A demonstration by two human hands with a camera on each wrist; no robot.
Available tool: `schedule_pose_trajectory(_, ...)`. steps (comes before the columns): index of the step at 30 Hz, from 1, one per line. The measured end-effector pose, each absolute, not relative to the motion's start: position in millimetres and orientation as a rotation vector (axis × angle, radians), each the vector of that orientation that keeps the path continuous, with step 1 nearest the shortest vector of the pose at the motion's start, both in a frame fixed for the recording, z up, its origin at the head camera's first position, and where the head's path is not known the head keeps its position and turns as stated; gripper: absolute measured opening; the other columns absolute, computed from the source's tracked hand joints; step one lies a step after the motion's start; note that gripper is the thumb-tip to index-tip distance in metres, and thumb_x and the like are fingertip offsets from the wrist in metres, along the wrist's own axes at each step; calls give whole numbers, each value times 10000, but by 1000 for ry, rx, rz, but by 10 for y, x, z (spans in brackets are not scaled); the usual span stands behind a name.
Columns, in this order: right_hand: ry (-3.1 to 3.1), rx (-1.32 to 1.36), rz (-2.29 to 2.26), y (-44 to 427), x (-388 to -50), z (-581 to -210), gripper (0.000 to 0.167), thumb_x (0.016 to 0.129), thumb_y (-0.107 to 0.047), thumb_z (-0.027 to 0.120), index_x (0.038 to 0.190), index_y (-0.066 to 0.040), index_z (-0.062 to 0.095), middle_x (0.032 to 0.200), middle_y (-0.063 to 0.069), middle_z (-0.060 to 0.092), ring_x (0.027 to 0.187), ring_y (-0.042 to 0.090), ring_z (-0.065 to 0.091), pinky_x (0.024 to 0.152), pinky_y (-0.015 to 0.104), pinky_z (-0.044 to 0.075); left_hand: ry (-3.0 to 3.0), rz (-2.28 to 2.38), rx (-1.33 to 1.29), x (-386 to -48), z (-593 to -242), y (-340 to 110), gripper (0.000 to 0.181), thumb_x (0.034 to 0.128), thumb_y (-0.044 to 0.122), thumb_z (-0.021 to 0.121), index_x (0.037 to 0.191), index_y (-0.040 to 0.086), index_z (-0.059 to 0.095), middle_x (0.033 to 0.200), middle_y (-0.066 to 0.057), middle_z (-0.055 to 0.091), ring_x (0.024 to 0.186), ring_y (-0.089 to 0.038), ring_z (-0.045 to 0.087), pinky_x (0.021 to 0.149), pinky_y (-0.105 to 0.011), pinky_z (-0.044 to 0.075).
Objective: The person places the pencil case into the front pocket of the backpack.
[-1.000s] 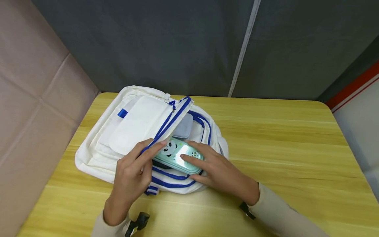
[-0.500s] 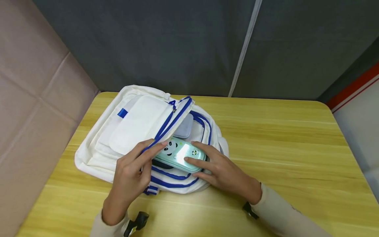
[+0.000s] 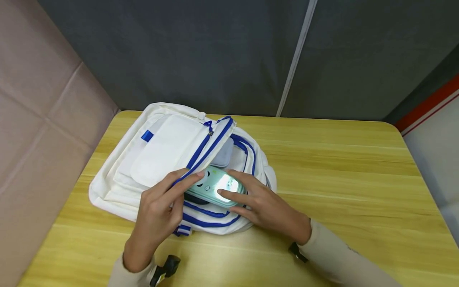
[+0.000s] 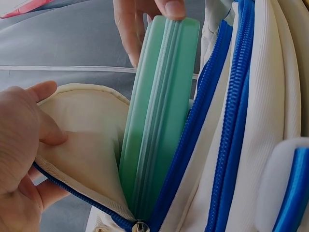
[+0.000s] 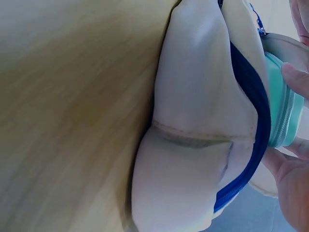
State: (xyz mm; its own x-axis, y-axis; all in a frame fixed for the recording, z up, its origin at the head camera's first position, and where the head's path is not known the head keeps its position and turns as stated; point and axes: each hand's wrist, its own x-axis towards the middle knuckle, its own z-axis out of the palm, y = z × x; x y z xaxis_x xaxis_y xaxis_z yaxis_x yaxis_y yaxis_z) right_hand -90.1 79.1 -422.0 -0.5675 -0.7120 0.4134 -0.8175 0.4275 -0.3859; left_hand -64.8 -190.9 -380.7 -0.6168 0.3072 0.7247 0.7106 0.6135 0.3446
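A white backpack (image 3: 168,149) with blue zips lies on the table, its front pocket unzipped. Between thumb and fingers, my left hand (image 3: 158,209) holds the pocket flap (image 4: 84,125) away from the bag. A mint-green pencil case (image 3: 214,184) with a panda print is partly inside the pocket, its inner end hidden by the flap. My right hand (image 3: 267,204) grips the outer end of that case, thumb and fingers on opposite sides in the right wrist view. Behind the pencil case, a pale grey-blue rounded object (image 3: 224,153) shows inside the opening.
The bag lies on the left part of a wooden table (image 3: 340,179). A dark grey partition (image 3: 201,56) rises behind the table's back edge. To the left stands a pinkish padded wall (image 3: 43,119), and a white panel with red trim (image 3: 434,147) is at the right.
The right hand and the pencil case shifted slightly right, then back left. More of the panda print is now out of sight at the flap. The left hand has stayed in place.
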Motion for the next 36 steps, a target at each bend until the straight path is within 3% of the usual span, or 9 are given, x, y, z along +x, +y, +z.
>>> schedule_pose_trajectory(15,-2446,1368,827,615,-966,-4219,477,946,-242,784,1411,-207,684,1558,232,474,1406,361,521,1095,451,532,-2209,-827,-815,-644,-3803,-1887,599,830,-225,529,1238,135,780,1149,-100,742,756,-169,615,542,-175,405)
schedule_pose_trajectory(23,-2406,1360,813,547,-991,-4229,454,939,-240,790,1382,-192,704,1536,223,498,1404,362,527,1106,456,523,-2236,-788,-825,-638,-3795,-1882,589,843,-211,548,1251,150,772,1145,-83,739,836,-209,682,610,-291,530)
schedule_pose_trajectory(36,-2427,1301,847,552,-942,-4248,474,917,-238,819,1374,-183,709,1550,228,485,1388,366,545,1083,445,541,-2213,-833,-803,-637,-3812,-1890,568,852,-198,527,1247,128,773,1175,-111,734,752,-158,604,545,-160,389)
